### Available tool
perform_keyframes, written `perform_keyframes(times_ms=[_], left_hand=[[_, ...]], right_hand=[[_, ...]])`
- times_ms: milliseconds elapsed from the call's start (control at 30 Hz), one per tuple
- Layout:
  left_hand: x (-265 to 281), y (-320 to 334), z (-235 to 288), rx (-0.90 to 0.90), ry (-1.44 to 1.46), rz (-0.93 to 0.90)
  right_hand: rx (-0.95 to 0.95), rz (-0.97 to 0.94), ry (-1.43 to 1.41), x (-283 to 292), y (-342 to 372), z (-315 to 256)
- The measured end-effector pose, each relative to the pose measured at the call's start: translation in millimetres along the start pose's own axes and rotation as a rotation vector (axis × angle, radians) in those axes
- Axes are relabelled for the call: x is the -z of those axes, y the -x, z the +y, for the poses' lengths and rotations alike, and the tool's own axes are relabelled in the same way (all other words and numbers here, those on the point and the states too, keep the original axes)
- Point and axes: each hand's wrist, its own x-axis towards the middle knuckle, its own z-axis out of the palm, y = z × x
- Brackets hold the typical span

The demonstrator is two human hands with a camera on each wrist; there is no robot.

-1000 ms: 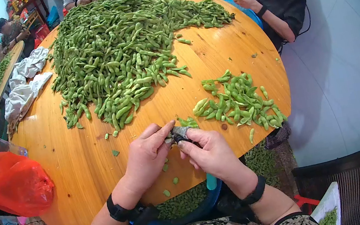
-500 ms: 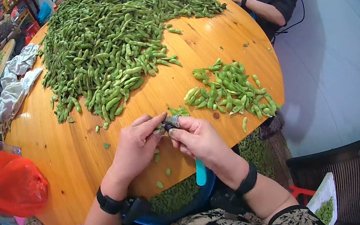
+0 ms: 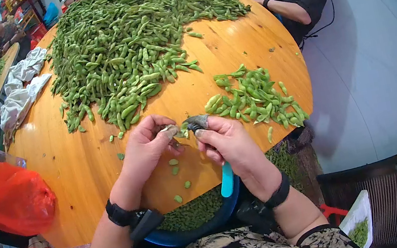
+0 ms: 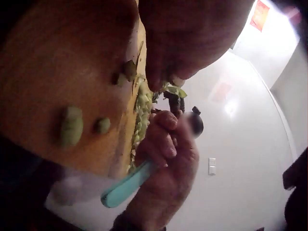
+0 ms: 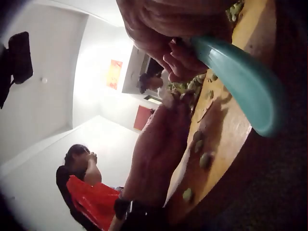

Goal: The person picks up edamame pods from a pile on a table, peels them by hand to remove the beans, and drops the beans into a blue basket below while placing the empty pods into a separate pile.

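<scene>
In the head view the left hand (image 3: 146, 146) pinches a pale green pod piece (image 3: 170, 130) between thumb and fingers. The right hand (image 3: 227, 137) is curled round a tool with a turquoise handle (image 3: 226, 180), which sticks out below the palm; grey cloth (image 3: 199, 120) covers a fingertip there. A bit of green pod lies between the two hands, which are close together. Several loose green beans (image 3: 175, 170) rest on the wooden table under the left hand. The right wrist view shows the turquoise handle (image 5: 243, 82) large beside the curled fingers.
A large heap of pods (image 3: 116, 48) covers the table's far side; a smaller pile (image 3: 257, 97) lies right. A red plastic bag (image 3: 10, 199) and a white cloth (image 3: 19, 102) are left. A blue basin of beans (image 3: 193, 215) stands below the edge. Other people sit around.
The hands have moved slightly apart, the left one drawing away from the right with the pod piece. One more bean lies on the table below the left hand. The view has shifted a little.
</scene>
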Motion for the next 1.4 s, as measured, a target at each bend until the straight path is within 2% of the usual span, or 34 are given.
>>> perform_keyframes(times_ms=[33,100,167,267,333,467,567,633,667,733,767,967,1033,1067,1133,1167,1233,1267,1333,1400], left_hand=[[0,1,-1,-0.002,0.001,0.006],[-2,2,-4,-0.005,-0.285,0.017],[-5,3,-1,-0.024,-0.246,0.030],[-4,4,-1,-0.031,-0.248,0.036],[-3,4,-1,-0.023,-0.271,-0.022],[-4,4,0,0.006,-0.237,-0.026],[-2,4,-7,-0.044,-0.287,-0.059],[0,2,-13,-0.131,-0.347,0.014],[-1,2,-13,-0.132,-0.348,0.015],[-7,3,-11,-0.231,-0.566,-0.002],[-10,5,-10,-0.229,-0.566,-0.007],[-16,12,-2,-0.323,-0.611,-0.133],[-16,10,-3,-0.459,-0.588,-0.102],[-15,10,-2,-0.460,-0.587,-0.100],[-16,14,4,-0.244,-0.580,0.055],[-17,15,4,-0.244,-0.579,0.052],[-21,20,4,-0.237,-0.658,-0.092],[-22,19,2,-0.238,-0.657,-0.095],[-23,18,-3,-0.264,-0.691,-0.149],[-21,18,-4,-0.254,-0.703,-0.163]], right_hand=[[0.061,0.028,0.011,-1,1,1],[0.086,0.065,0.072,-1,3,2],[0.114,0.109,0.133,-1,7,1],[0.148,0.102,0.102,-1,13,-2],[0.130,0.166,0.070,4,13,-1],[0.174,0.206,0.014,13,14,-1],[0.197,0.268,0.008,22,15,0],[0.223,0.319,0.091,28,14,1],[0.184,0.311,0.066,24,18,3],[0.145,0.266,0.100,14,19,6],[0.105,0.220,0.137,10,19,7],[0.169,0.162,0.199,3,11,17],[0.166,0.192,0.221,5,11,16],[0.166,0.192,0.223,6,11,14],[0.123,0.302,0.271,7,13,10],[0.124,0.305,0.271,7,14,9],[0.169,0.355,0.292,4,15,7],[0.169,0.358,0.292,3,15,9],[0.321,0.348,0.397,0,13,15],[0.255,0.308,0.290,-5,15,16]])
